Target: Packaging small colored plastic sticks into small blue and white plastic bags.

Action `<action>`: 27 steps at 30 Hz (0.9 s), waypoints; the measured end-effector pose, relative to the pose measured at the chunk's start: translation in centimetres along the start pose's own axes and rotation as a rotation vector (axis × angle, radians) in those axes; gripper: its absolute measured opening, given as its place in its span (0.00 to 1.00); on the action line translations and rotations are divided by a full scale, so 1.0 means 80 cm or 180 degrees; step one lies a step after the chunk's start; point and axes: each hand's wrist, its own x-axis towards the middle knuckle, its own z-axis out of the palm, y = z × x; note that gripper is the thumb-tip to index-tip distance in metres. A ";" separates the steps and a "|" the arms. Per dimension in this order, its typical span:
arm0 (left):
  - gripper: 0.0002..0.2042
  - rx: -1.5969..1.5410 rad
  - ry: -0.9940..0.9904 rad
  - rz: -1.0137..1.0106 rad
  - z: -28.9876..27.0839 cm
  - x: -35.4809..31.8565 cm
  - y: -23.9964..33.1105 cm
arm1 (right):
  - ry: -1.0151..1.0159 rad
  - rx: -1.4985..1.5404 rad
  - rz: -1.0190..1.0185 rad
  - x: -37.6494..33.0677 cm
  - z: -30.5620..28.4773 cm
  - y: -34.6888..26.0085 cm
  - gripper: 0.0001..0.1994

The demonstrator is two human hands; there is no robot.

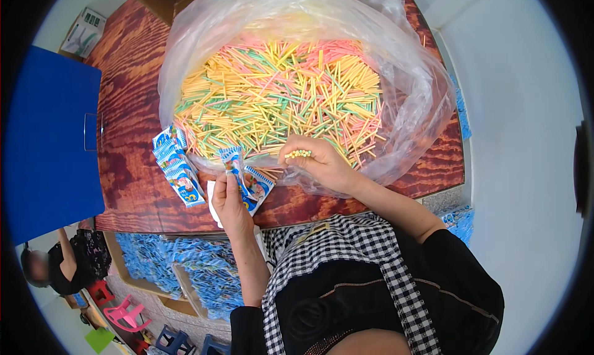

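Note:
A large clear plastic bag (421, 107) lies open on the table, with a heap of thin pastel sticks (278, 95) in yellow, pink and green inside it. My right hand (325, 166) is closed around a small bundle of sticks (299, 153), their ends facing left, over the bag's near edge. To its left, my left hand (229, 201) pinches a small blue and white packet (231, 157). Further blue packets (260, 188) lie just beside that hand. An overlapping row of blue packets (179, 172) rests farther left on the table.
The wood-patterned table (130, 194) has a blue board or panel (49, 145) at its left. Below its near edge stand cartons full of blue packets (204, 271). A pink chair (127, 315) and dark stools (175, 339) are lower left, near another person (68, 262).

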 end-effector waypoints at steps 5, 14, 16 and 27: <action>0.08 -0.0042 0.0005 -0.0025 0.000 -0.003 0.000 | -0.0082 -0.0063 0.0069 -0.001 0.003 -0.001 0.04; 0.08 -0.0100 0.0088 -0.0075 -0.008 -0.004 -0.005 | -0.0109 -0.0098 -0.0122 -0.001 0.007 0.004 0.05; 0.08 -0.0084 0.0084 -0.0080 -0.008 -0.004 -0.005 | -0.0137 -0.0063 -0.0138 0.000 0.008 0.003 0.05; 0.05 0.2177 -0.1084 0.1092 -0.009 -0.010 0.028 | -0.0278 -0.0824 -0.0055 0.000 -0.019 0.004 0.08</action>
